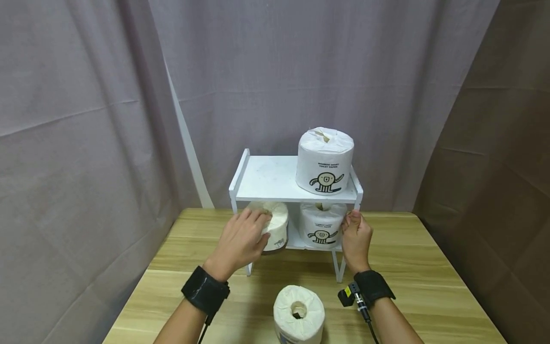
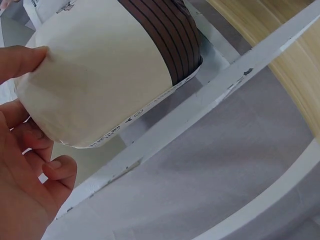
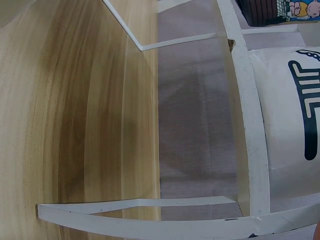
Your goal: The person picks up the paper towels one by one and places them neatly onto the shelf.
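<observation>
My left hand (image 1: 245,236) holds a cream-wrapped toilet paper roll (image 1: 277,229) by its top, at the left of the lower shelf. In the left wrist view, thumb and fingers pinch the end of this roll (image 2: 100,75), and a brown striped band circles its other end. The roll's base juts over the front edge of the white two-tier rack (image 1: 270,177). My right hand (image 1: 357,239) grips the rack's right upright, with curled fingers beside a white toilet paper roll (image 1: 320,227) on the lower shelf. Only a sliver of that hand enters the right wrist view.
Another white toilet paper roll (image 1: 325,162) stands on the upper shelf at the right. Nearer me, a cream roll (image 1: 299,310) stands upright on the wooden table (image 1: 404,286). Grey curtains (image 1: 266,71) hang behind and at the sides.
</observation>
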`<state>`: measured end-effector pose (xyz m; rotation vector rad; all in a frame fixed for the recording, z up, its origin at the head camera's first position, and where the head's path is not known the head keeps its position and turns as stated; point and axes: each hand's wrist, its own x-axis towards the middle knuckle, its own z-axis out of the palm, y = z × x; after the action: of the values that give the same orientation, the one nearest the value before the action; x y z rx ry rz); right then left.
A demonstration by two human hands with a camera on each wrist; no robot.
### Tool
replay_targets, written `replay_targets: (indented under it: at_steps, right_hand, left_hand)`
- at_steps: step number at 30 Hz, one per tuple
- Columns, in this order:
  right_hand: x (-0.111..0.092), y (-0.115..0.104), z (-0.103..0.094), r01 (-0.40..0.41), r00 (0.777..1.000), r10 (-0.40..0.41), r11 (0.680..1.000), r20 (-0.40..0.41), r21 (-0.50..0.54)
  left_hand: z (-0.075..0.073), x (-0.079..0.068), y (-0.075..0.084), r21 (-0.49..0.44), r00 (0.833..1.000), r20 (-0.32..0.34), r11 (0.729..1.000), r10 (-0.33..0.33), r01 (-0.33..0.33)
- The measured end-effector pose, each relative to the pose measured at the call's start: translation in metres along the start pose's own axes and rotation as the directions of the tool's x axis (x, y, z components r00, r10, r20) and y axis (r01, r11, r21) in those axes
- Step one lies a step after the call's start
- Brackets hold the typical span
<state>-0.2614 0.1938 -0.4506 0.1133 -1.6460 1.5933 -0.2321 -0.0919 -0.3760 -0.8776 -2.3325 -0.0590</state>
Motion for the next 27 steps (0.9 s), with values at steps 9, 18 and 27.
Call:
replay_targets:
  at_steps: [9, 18, 27]
  right_hand:
    - [0.001, 0.007, 0.001, -0.008, 1.0, 0.008, 1.0, 0.014, 0.008]
    - [-0.001, -0.01, 0.001, 0.002, 1.0, -0.001, 1.0, 0.021, -0.006]
    - [-0.001, -0.011, 0.0, 0.006, 0.999, -0.006, 1.0, 0.032, 0.001]
  left_hand:
    - [0.008, 0.006, -0.002, -0.007, 0.999, -0.018, 0.999, -0.031, 0.031]
    - [0.021, 0.008, -0.002, -0.015, 0.998, -0.022, 0.998, -0.054, 0.053]
    - [0.024, 0.012, 0.004, 0.026, 0.994, -0.003, 0.993, -0.113, 0.113]
